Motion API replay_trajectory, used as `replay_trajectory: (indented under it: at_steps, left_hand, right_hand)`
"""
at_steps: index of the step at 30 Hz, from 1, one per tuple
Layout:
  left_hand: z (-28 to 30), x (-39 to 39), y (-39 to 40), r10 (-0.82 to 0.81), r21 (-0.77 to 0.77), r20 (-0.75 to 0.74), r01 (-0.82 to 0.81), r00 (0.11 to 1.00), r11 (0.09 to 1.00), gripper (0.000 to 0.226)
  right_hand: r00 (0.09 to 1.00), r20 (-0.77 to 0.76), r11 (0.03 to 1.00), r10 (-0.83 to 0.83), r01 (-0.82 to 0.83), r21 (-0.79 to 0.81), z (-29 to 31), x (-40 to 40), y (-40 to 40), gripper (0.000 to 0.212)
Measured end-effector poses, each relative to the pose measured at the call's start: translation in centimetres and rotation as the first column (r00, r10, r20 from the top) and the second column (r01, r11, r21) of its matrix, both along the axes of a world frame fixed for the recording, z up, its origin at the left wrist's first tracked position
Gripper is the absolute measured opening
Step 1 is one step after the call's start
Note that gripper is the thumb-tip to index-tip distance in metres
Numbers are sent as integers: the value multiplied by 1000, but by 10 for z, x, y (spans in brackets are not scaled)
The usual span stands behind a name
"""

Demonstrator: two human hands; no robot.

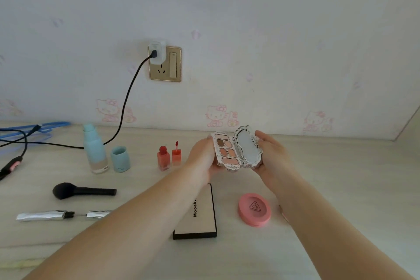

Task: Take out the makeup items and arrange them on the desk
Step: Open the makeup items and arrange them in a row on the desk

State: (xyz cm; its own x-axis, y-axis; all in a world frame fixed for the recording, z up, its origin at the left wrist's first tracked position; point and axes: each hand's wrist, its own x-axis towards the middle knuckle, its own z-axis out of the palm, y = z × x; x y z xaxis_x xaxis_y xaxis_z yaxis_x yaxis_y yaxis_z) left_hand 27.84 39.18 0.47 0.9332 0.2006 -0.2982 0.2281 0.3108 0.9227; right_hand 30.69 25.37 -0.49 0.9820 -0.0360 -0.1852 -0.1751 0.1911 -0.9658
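Both hands hold an ornate white eyeshadow palette [228,151] open above the desk [341,177]. My left hand [203,158] grips the pan side with its beige and pink shades. My right hand [271,154] holds the mirrored lid [247,148]. On the desk lie a white flat box with black edges [202,218], a round pink compact [255,209], two red lip tints [169,158], a blue pump bottle [95,150] with its cap [120,158] beside it, a black brush [81,190] and a silver tube with its wand pulled out [45,215].
A black cable [127,102] runs from the wall socket [165,63] down across the desk's left side. Blue hangers [34,128] and a black and pink plug [11,167] lie at the far left. The wall stands right behind the desk.
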Motion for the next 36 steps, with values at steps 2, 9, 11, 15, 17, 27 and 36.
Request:
replay_trajectory:
  at_steps: [2, 9, 11, 15, 17, 27, 36]
  left_hand:
    - [-2, 3, 7, 6, 75, 17, -8, 1000, 997, 34]
    - [-8, 5, 28, -129, 175, -53, 137, 990, 975, 20]
    - [-14, 9, 34, -176, 263, -75, 189, 982, 946, 43]
    - [-18, 14, 42, -172, 372, -91, 193, 981, 908, 53]
    - [-21, 14, 43, -161, 361, -107, 189, 981, 913, 50]
    - [-20, 1, 54, -185, 411, -87, 205, 979, 888, 53]
    - [-30, -63, 81, -291, 590, 3, 233, 957, 773, 57]
  right_hand:
    - [1000, 6, 999, 15, -15, -42, -10, 9, 1, 42]
    - [999, -26, 994, 32, -35, -108, -34, 25, 13, 47]
    - [998, -35, 991, 45, -49, -127, -35, 26, 17, 48]
    - [996, -31, 982, 83, -87, -165, -37, 26, 21, 44]
    - [994, -22, 977, 103, -106, -184, -38, 26, 23, 42]
    - [987, 103, 916, 123, -73, -395, -11, -3, 20, 43]
    - [902, 281, 747, 329, -66, -662, -13, -102, 31, 46]
